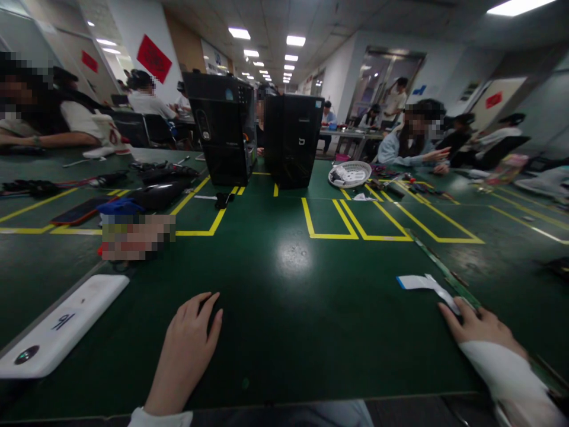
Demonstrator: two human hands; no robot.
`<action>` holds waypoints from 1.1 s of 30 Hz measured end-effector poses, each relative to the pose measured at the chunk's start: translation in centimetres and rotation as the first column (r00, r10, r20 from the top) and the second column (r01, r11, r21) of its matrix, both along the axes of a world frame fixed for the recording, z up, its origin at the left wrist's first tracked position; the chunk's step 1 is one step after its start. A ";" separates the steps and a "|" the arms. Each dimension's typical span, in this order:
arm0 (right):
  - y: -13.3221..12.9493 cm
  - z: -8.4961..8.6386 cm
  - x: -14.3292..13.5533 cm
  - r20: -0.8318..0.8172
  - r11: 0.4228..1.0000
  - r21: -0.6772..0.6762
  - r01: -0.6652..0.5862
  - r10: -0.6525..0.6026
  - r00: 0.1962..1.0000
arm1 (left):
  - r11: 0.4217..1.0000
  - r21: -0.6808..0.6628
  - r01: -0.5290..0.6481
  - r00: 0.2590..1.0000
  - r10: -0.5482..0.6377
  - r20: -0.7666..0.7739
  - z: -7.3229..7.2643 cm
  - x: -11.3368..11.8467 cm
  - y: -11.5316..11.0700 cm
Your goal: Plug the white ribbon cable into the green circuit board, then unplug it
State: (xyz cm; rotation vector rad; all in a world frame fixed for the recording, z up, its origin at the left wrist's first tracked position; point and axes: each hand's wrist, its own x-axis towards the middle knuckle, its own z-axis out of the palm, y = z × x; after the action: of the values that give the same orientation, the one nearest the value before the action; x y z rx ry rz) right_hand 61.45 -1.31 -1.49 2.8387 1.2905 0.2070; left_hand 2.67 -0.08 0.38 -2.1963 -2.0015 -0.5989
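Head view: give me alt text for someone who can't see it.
Left hand lies flat on a green table; right hand touches a white ribbon cable. A white device lies left, two black computer towers behind.

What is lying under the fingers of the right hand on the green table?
The right hand presses one end of a white flat strip onto the green table. The strip's other end is blue. The covered end cannot be seen.

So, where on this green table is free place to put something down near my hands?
The widest bare patch lies between the left hand and the right hand, reaching up to the yellow tape boxes. The right hand touches a white ribbon cable. The far left is crowded: white device, tools and cables, two black computer towers.
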 end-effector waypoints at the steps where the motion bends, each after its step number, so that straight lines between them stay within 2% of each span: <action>1: 1.0 0.6 0.0 -0.016 0.999 -0.002 0.035 -0.035 0.999 | 1.000 0.006 0.003 1.000 -0.003 -0.001 0.0 0.0 0.0; 8: 6.9 3.0 0.3 -0.092 0.997 -0.061 0.043 -0.049 0.995 | 1.000 0.013 0.002 1.000 -0.002 -0.001 0.1 0.0 0.0; 13: 9.2 3.7 -0.7 -0.130 0.997 -0.057 0.059 -0.066 0.989 | 1.000 -0.002 -0.004 1.000 0.004 0.003 0.2 0.0 0.0; 17: 9.5 3.9 -1.3 -0.135 0.997 -0.011 0.080 -0.081 0.988 | 1.000 -0.004 0.000 1.000 0.000 0.008 0.2 0.0 0.0; 22: 9.4 3.8 -0.6 -0.178 0.999 0.022 0.044 -0.040 0.983 | 1.000 -0.005 0.010 1.000 -0.010 0.007 0.2 -0.1 0.0; 30: 9.5 2.8 -0.3 -0.152 0.990 0.127 0.054 -0.034 0.988 | 1.000 -0.006 0.005 1.000 -0.005 -0.012 0.0 -0.2 0.0; 33: 9.4 2.5 0.2 -0.113 0.992 0.122 -0.008 0.022 0.993 | 1.000 -0.005 0.007 1.000 -0.007 -0.021 0.1 0.0 0.1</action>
State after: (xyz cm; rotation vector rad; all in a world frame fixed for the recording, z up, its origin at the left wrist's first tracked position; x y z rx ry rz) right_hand 61.61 8.13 1.00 2.9841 1.3651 0.1293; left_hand 2.62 -0.02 0.45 -2.2041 -1.9887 -0.5700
